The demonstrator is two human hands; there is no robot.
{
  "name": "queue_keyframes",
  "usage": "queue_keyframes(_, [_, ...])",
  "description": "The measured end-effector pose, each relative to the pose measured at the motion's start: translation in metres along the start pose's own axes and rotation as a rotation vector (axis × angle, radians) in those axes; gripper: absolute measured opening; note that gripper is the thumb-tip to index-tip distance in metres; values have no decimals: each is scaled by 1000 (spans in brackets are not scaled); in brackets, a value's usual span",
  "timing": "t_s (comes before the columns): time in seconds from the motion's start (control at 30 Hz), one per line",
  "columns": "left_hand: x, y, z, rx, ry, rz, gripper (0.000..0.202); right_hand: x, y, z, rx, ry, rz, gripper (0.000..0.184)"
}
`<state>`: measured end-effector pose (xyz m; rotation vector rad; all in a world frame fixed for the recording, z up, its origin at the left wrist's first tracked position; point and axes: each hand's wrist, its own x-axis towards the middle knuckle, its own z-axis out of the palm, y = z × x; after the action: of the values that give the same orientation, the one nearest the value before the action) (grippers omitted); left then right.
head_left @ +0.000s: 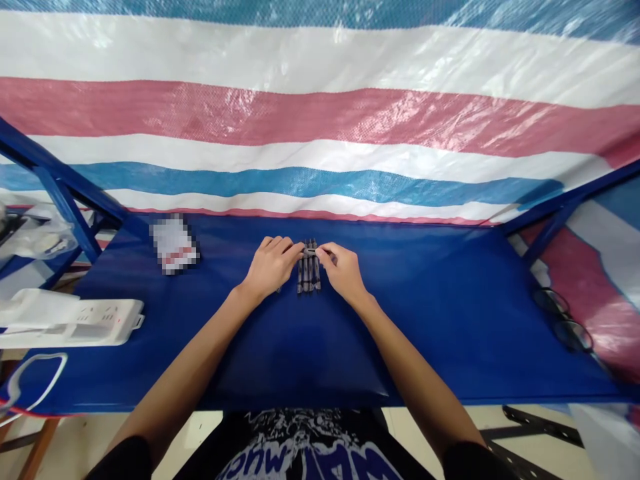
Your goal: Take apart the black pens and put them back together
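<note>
Several dark pens lie side by side in a small row on the blue table, pointing away from me. My left hand rests just left of the row, fingers curled, fingertips pinching at the far end of the pens. My right hand sits just right of the row, fingers curled too, its fingertips meeting the left ones at the top of the pens. A small light piece shows between the fingertips; I cannot make out what it is.
A blurred white and red card lies at the back left. A white power strip with a cable lies on the left edge. Black glasses rest at the right edge. A striped tarp hangs behind; blue frame bars stand on both sides.
</note>
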<state>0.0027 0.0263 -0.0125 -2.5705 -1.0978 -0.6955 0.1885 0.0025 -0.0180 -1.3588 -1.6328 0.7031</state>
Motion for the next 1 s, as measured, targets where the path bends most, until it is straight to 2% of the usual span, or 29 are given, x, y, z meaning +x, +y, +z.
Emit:
queue_keyframes(0.13, [4,4,-3,24,102,11,21,2,-2,-6,136,-21,66,31])
queue_keyframes(0.3, [-9,6,2,-32,183,49,15,-5,1,-4,240,-96,155,33])
queue_keyframes(0.47, [-17,4,6,-93,182,54,15,-11,1,1,235,-73,149,29])
queue_keyframes(0.7, [-14,5,-1,-141,240,43,19,-16,-4,7,340,-32,133,26])
queue_keyframes(1.0, [-13,5,-4,-186,200,15,23,-19,-8,3,217,-14,-3,21])
